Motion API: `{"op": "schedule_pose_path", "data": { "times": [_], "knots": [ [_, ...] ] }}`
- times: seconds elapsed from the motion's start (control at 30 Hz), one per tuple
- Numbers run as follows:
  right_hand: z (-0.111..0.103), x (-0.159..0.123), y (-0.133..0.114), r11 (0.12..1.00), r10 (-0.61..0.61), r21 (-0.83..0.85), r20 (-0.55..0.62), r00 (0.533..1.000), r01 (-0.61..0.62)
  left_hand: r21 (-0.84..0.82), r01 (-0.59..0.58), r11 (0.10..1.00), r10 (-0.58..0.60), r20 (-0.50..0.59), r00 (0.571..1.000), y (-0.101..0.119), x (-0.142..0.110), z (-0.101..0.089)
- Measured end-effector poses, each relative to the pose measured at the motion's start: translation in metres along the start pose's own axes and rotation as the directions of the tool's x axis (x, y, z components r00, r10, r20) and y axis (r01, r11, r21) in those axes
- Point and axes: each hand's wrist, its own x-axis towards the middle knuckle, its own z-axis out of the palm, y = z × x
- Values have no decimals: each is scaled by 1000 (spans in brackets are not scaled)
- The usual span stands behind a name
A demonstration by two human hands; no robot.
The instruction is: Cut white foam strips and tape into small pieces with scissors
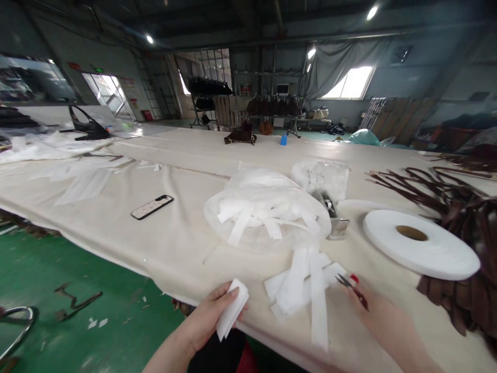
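My left hand [217,313] is closed around a folded stack of white strips [233,310] at the table's near edge. In my right hand [368,305] is a small pair of scissors [345,281] with dark blades pointing left; a red spot shows by the fingers. Just left of the blades lies a loose pile of white strips [297,285], some crossing others. Behind that pile, an open clear plastic bag [267,186] holds more white strips. The big white tape roll [421,243] lies flat to the right of my right hand.
A phone [152,206] lies on the cream-covered table [186,243]. A tape dispenser [334,215] stands beside the bag. Brown leather straps [458,223] are heaped at the right. A blue object [283,139] and a brown bag [240,134] sit at the far edge.
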Motion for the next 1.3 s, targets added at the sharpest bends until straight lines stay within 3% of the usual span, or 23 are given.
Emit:
{"op": "schedule_pose_path", "data": {
  "times": [0.07,0.1,0.17,0.23,0.3,0.37,0.43,0.57,0.63,0.7,0.8,0.9,0.97,1.03,1.07,1.1,1.13,1.17,1.2,1.3],
  "knots": [
    [-4,16,19,934,-165,-340,-132,978,111,4,-22,1000,22,-69,997,3,5,3],
    [-3,21,21,866,-285,-468,-179,942,173,16,-39,999,40,-105,994,4,8,4],
    [3,27,9,701,-548,-642,-208,810,310,47,-75,996,81,-163,983,8,15,5],
    [11,30,-18,563,-717,-731,-198,668,387,76,-102,992,115,-201,973,12,22,6],
    [19,34,-50,426,-852,-727,-124,508,538,122,-129,984,152,-210,966,18,27,7],
    [24,39,-76,272,-927,-648,22,374,711,188,-155,970,194,-213,958,24,32,5],
    [28,43,-91,240,-940,-569,67,335,787,212,-161,964,208,-221,953,28,36,1],
    [39,40,-89,332,-907,-523,52,418,785,99,-131,986,148,-187,971,26,42,-10],
    [46,34,-77,335,-910,-515,41,413,789,55,-125,991,132,-146,980,24,44,-13],
    [49,27,-65,307,-935,-487,6,354,818,38,-128,991,132,-121,984,23,44,-14],
    [41,21,-62,222,-975,-470,-106,195,854,25,-141,990,143,-113,983,23,43,-14],
    [23,26,-85,133,-986,-531,-157,57,837,2,-141,990,141,-125,982,21,43,-14],
    [13,41,-112,99,-989,-562,-147,18,821,-20,-149,989,145,-131,981,17,46,-16],
    [7,69,-145,113,-988,-567,-149,34,816,-45,-172,984,165,-122,979,11,50,-18],
    [6,87,-162,153,-985,-556,-151,81,817,-62,-180,982,172,-117,978,9,53,-19],
    [7,107,-180,216,-975,-535,-154,158,816,-75,-185,980,176,-108,978,6,56,-20],
    [9,127,-197,323,-946,-505,-146,290,800,-85,-184,979,175,-102,979,4,58,-21],
    [13,147,-213,472,-875,-469,-147,461,747,-92,-181,979,173,-96,980,3,59,-22],
    [18,166,-227,548,-828,-454,-177,532,702,-95,-180,979,172,-88,981,2,60,-22],
    [40,206,-255,719,-684,-399,-264,680,569,-109,-193,975,186,-72,980,2,58,-21]
  ]
}}
